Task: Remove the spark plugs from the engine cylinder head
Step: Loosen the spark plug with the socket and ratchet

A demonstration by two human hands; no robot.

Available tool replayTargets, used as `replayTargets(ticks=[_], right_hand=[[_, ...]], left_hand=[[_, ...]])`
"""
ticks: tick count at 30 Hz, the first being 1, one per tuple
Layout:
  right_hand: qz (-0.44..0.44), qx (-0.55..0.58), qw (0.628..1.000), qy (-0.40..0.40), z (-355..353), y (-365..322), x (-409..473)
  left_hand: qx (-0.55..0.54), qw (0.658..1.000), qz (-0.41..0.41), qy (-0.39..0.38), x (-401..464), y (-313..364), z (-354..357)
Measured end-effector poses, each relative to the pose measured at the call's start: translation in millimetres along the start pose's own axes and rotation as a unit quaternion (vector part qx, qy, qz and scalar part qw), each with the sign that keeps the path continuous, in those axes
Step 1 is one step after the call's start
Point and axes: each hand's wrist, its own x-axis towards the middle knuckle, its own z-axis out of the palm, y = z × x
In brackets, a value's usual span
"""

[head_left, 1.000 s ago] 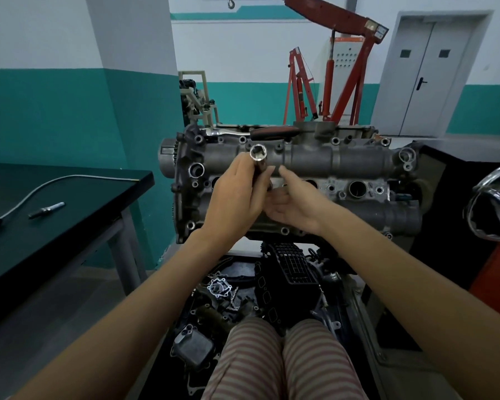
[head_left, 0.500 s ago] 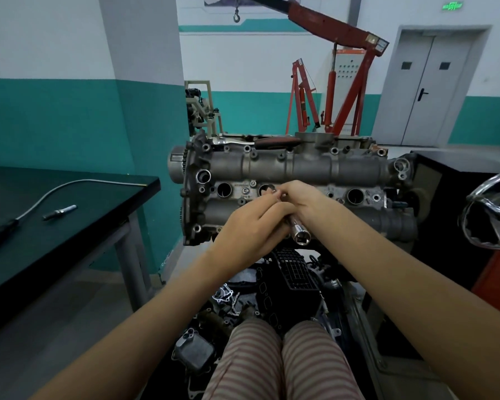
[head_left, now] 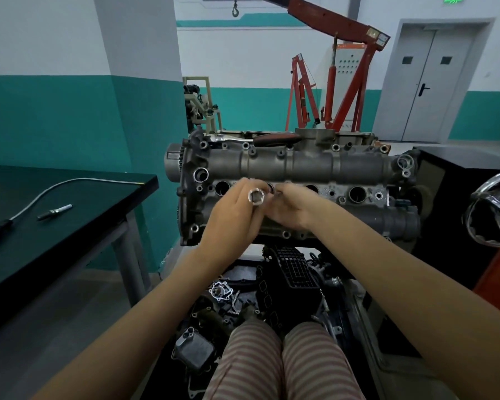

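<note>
**Both hands on a socket at the second plug hole**

In front of the seated person, the engine cylinder head stands on its side, its row of round plug holes facing the camera. Behind it rises a red engine hoist, with grey double doors to the right. On the left is a black table, carrying a thin bent metal rod and, beside it, a single spark plug lying loose. Below the head, between the striped knees, sits a jumble of dark engine parts.

The left hand and right hand meet in front of the second hole from the left. The left hand's fingers curl around a shiny metal socket, whose open end points toward the camera. The right hand's fingertips pinch at the socket's far end, close against the head; what exactly they touch there is hidden
</note>
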Motion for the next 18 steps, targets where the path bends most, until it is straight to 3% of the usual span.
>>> replayTargets(ticks=[2, 4, 7, 10, 12, 18], right_hand=[[-0.048, -0.138, 0.987, 0.067, -6.1, -1.1, 3.3], [-0.151, -0.275, 0.941, 0.130, -15.8, -3.2, 9.4], [-0.344, -0.472, 0.795, 0.165, -33.0, -7.3, 17.3], [-0.428, -0.560, 0.696, 0.136, -44.3, -6.5, 20.1], [-0.451, -0.587, 0.663, 0.113, -49.4, -0.3, 24.1], [-0.478, -0.600, 0.631, 0.113, -53.3, 2.6, 28.4]], left_hand=[[-0.005, 1.000, -0.026, 0.008, 9.7, -4.8, 0.9], [-0.011, 0.999, -0.048, 0.016, 17.5, -10.9, 4.7], [-0.019, 0.997, -0.069, 0.029, 24.0, -20.3, 15.7], [-0.008, 0.994, -0.105, -0.039, 20.9, -30.9, 32.2], [0.023, 0.990, -0.119, -0.068, 18.2, -36.9, 39.9], [0.004, 0.991, -0.105, -0.086, 22.9, -43.4, 38.1]])
